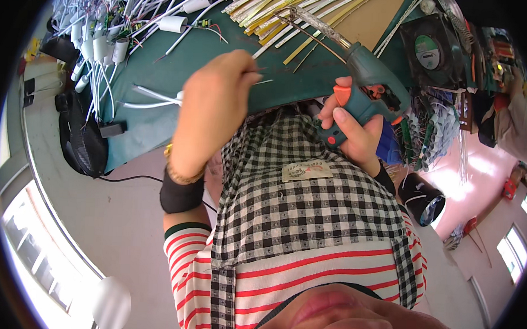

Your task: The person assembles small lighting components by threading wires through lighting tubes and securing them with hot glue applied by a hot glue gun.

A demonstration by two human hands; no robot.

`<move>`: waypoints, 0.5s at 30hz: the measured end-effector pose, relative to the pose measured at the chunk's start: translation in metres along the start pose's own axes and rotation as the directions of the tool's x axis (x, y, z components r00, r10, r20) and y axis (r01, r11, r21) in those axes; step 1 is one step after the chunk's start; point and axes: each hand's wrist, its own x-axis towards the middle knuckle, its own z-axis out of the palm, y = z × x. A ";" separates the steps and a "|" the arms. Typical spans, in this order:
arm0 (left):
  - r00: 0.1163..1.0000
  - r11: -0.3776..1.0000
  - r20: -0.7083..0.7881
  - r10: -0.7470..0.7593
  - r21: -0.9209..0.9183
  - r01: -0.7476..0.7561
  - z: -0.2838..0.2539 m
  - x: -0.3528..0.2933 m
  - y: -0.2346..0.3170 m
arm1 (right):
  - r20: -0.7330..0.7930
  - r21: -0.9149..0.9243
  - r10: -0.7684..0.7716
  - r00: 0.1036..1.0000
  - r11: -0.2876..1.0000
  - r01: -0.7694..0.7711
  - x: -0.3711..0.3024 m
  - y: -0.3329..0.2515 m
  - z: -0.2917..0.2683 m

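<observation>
My left hand [216,99], a little blurred, is closed over the green work surface [301,79]. White cable ends [152,97] stick out on its left side, and a thin wire tip shows by the fingertips on its right. The part inside the grip is hidden. My right hand [357,133] wraps round the handle of a green soldering gun [374,81] with an orange trigger. One finger lies near that trigger. The gun's metal nozzle and thin rod point up and left, over a bundle of white and yellow strips [280,20].
White cylindrical housings with wires [99,45] crowd the far left. One housing with a small circuit board [173,24] lies closer. A black square fan [430,51] stands at the far right, with bundled parts [430,130] below it. A black mesh object [81,135] sits beyond the left edge.
</observation>
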 end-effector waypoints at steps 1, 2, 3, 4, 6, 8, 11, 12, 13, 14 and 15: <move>1.000 1.000 -0.017 0.023 -0.005 -0.023 0.013 0.005 -0.001 | -0.004 0.001 -0.002 1.000 1.000 0.002 -0.002 -0.001 0.001; 1.000 1.000 -0.025 -0.010 -0.013 0.010 0.024 0.009 -0.004 | -0.006 -0.007 -0.010 1.000 1.000 0.010 -0.004 -0.002 0.001; 1.000 1.000 -0.021 -0.006 -0.013 0.006 0.033 0.013 -0.010 | -0.011 -0.016 -0.020 1.000 1.000 0.020 -0.006 -0.003 0.000; 0.995 0.996 -0.090 0.046 0.081 -0.038 0.041 0.019 -0.017 | -0.015 -0.042 -0.026 1.000 0.999 0.025 -0.007 -0.004 0.000; 0.991 0.976 -0.128 0.029 0.217 0.000 0.050 0.023 -0.022 | -0.025 -0.052 -0.016 1.000 0.999 0.015 -0.011 -0.005 0.000; 0.991 0.983 -0.132 -0.023 0.175 0.046 0.051 0.025 -0.022 | 0.036 -0.028 -0.010 0.999 1.000 0.011 -0.016 -0.005 -0.006; 0.986 0.989 -0.122 -0.116 0.073 0.126 0.050 0.028 -0.024 | 0.071 -0.042 0.006 0.997 0.999 -0.003 -0.022 -0.005 -0.007; 0.981 0.987 -0.113 -0.160 0.010 0.162 0.048 0.029 -0.024 | 0.082 -0.058 0.019 0.996 0.998 -0.014 -0.023 -0.007 -0.008; 0.980 0.986 -0.112 -0.163 0.010 0.165 0.047 0.031 -0.024 | 0.083 -0.057 0.022 0.996 0.998 -0.018 -0.024 -0.007 -0.009; 0.980 0.984 -0.092 -0.179 0.009 0.180 0.045 0.032 -0.024 | 0.089 -0.118 0.048 0.995 0.992 -0.038 -0.025 -0.008 -0.011; 0.978 0.981 -0.073 -0.195 0.007 0.196 0.045 0.032 -0.024 | 0.094 -0.178 0.075 0.993 0.982 -0.058 -0.026 -0.008 -0.013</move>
